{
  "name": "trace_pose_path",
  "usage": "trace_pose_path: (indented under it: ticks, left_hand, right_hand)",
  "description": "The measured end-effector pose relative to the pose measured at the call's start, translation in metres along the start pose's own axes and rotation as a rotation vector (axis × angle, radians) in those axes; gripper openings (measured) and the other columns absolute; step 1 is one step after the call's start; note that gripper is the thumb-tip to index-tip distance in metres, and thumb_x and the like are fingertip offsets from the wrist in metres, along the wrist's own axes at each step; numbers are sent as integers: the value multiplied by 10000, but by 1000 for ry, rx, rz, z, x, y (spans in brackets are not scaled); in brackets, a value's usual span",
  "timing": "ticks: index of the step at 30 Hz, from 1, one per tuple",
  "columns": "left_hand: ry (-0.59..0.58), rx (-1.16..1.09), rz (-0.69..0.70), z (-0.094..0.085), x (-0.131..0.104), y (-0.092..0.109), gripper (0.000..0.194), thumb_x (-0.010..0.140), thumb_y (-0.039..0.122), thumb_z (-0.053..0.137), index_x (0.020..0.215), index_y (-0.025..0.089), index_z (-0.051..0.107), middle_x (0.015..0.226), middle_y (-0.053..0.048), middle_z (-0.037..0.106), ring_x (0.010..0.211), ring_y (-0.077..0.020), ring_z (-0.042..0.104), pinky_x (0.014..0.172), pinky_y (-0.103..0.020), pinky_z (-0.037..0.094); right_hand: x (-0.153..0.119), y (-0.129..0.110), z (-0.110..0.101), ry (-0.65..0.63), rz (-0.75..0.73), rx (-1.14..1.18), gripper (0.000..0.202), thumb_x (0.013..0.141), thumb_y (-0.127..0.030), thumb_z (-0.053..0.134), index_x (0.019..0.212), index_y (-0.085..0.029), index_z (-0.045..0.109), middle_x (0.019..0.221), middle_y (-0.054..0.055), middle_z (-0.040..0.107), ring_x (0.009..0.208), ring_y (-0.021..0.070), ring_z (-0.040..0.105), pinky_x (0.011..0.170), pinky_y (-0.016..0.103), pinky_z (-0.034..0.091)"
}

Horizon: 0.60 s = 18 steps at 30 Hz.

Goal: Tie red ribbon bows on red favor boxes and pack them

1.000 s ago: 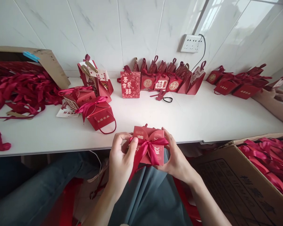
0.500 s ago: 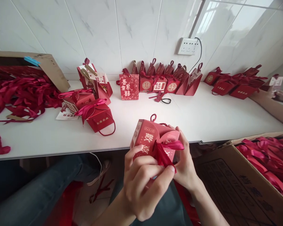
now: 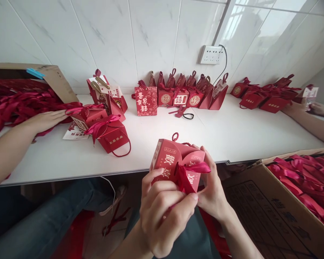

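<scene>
A red gift box (image 3: 164, 153) with gold characters and a twisted cord handle is held just in front of the table edge. A dark pink ribbon (image 3: 196, 167) passes through its curved top flaps. My left hand (image 3: 166, 212) lies over the near side of the box, its thumb and index finger pinched on the ribbon's lower end. Around the right side of the box curls my right hand (image 3: 212, 192), gripping it. The ribbon tip is hidden by my left fingers.
On the white table (image 3: 151, 144) stand finished boxes (image 3: 115, 138) at left and a row of boxes (image 3: 180, 98) by the wall. Another person's hand (image 3: 47, 120) reaches in at left over a ribbon pile. More hands are at far right, above a carton (image 3: 261, 201) of red boxes.
Another person's arm has come in from the left to the boxes and ribbons. My left fingers have shifted slightly down and left along the ribbon; the box has barely moved.
</scene>
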<state>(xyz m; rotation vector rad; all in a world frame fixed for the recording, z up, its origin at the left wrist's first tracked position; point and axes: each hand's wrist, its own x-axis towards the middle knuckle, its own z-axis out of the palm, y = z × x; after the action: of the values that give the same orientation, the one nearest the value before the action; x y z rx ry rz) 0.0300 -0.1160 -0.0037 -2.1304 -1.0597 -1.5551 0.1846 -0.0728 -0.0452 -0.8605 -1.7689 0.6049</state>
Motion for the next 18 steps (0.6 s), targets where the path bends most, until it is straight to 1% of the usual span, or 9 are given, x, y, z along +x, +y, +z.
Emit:
trace_pose_path:
  ticks: [4, 7, 13, 15, 18]
  left_hand:
    - [-6, -14, -6, -2, 1, 1, 225, 716, 50, 651, 899, 180, 636, 705, 12, 655, 702, -133, 649, 889, -397, 531]
    - [17, -42, -28, -1, 1, 2, 252, 702, 33, 652, 914, 164, 620, 693, 8, 646, 688, -132, 645, 876, -398, 535]
    - [49, -50, -47, -2, 2, 4, 209, 712, 0, 635, 871, 135, 627, 698, 13, 625, 697, -116, 633, 863, -405, 541]
    - [41, -48, -38, -3, 3, 5, 204, 708, 3, 643, 860, 139, 632, 690, 18, 629, 698, -116, 639, 879, -402, 533]
    - [6, -35, -29, -8, 2, 9, 184, 717, 41, 651, 844, 173, 629, 673, 33, 634, 686, -117, 649, 898, -387, 521]
  right_hand:
    - [-1, 0, -1, -11, 3, 8, 1006, 706, -241, 784, 1482, -349, 153, 1517, 109, 301, 1372, 319, 352, 1079, 572, 374]
    - [-2, 0, -2, -21, -1, 5, 1019, 700, -282, 795, 1482, -356, 147, 1519, 111, 296, 1367, 327, 359, 1060, 570, 399]
    - [-2, 0, -2, -23, -17, -19, 980, 730, -286, 771, 1487, -333, 149, 1511, 117, 311, 1367, 322, 361, 1051, 545, 420]
    - [-2, -2, -3, -24, -34, -13, 978, 731, -283, 773, 1488, -332, 155, 1518, 111, 303, 1375, 318, 348, 1041, 517, 444]
    - [-2, -10, -6, -15, -48, 12, 971, 735, -249, 772, 1490, -323, 167, 1520, 102, 304, 1382, 294, 344, 1010, 441, 495]
